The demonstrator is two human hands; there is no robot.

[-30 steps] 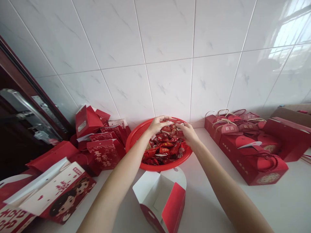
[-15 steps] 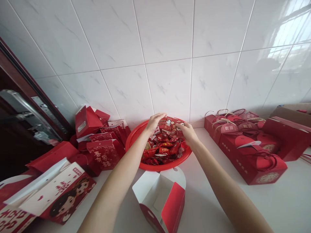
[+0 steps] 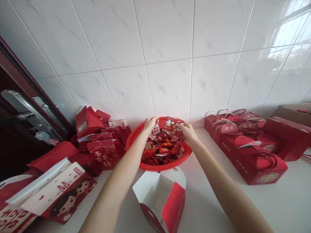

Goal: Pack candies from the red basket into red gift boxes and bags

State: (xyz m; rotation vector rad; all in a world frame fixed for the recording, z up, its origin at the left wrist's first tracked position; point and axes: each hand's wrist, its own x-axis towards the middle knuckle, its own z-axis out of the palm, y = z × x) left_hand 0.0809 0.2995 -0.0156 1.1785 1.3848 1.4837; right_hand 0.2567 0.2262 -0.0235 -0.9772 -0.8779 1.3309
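A red plastic basket (image 3: 133, 136) full of red wrapped sweets (image 3: 164, 150) stands against the wall. Over its right back part, my right hand (image 3: 188, 132) grips a flat red printed packet (image 3: 170, 124) between thumb and fingers. My left hand (image 3: 151, 124) is at the basket's back left, its fingers closed beside a white-and-red packet (image 3: 155, 130); whether it grips that packet is too small to tell. In front of the basket, an open red box (image 3: 160, 200) with a white inside has its flaps spread, between my forearms.
Red and white gift boxes (image 3: 60, 194) and upright red bags (image 3: 104, 153) crowd the left side, near a dark door with a metal handle (image 3: 21, 103). Closed red boxes with cord handles (image 3: 243, 155) stand at the right. White tiles (image 3: 167, 87) rise behind.
My left hand has moved slightly left, away from the flat red packet, and its fingers have curled in. My right hand stays in place with the packet.
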